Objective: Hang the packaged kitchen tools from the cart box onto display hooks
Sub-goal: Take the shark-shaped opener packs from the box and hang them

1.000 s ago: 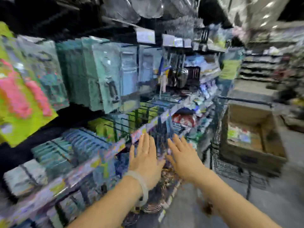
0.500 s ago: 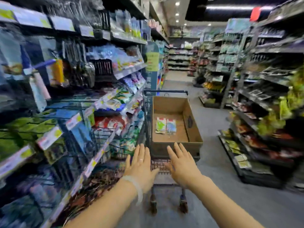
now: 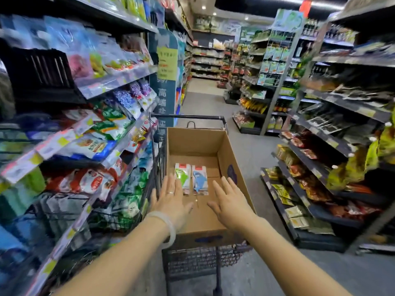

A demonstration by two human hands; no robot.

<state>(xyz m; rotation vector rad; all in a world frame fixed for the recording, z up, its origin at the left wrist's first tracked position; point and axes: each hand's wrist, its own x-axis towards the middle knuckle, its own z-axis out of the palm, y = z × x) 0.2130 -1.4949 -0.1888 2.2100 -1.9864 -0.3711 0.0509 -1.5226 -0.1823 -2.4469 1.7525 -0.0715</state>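
A: What is on the left?

B: Shelves [image 3: 102,86] full of bags. They are blurry, so I cannot count them or read them.

A: How many hands are there?

B: Two. The left hand [image 3: 171,199] is flat, fingers straight, holding nothing. It has one ring and one pale bracelet [image 3: 168,227] on the wrist. It is over the box [image 3: 226,154], and its fingertips cover the bottom corner of the green pack [image 3: 182,176].

A: How many packs are in the box?

B: Two. The green pack is on the left and the blue pack [image 3: 199,180] is just beside it. They lie flat on the box floor. I cannot tell what tool is inside each one.

A: And the other hand?

B: The right hand [image 3: 230,201] is flat too, fingers spread, holding nothing. It is near the blue pack, not touching it.

A: What holds the box?

B: One cart [image 3: 192,261]. The box hides most of it, and its wheels are cut off at the bottom.

A: What is on the right?

B: More shelves [image 3: 333,146], with dim, blurry packs.
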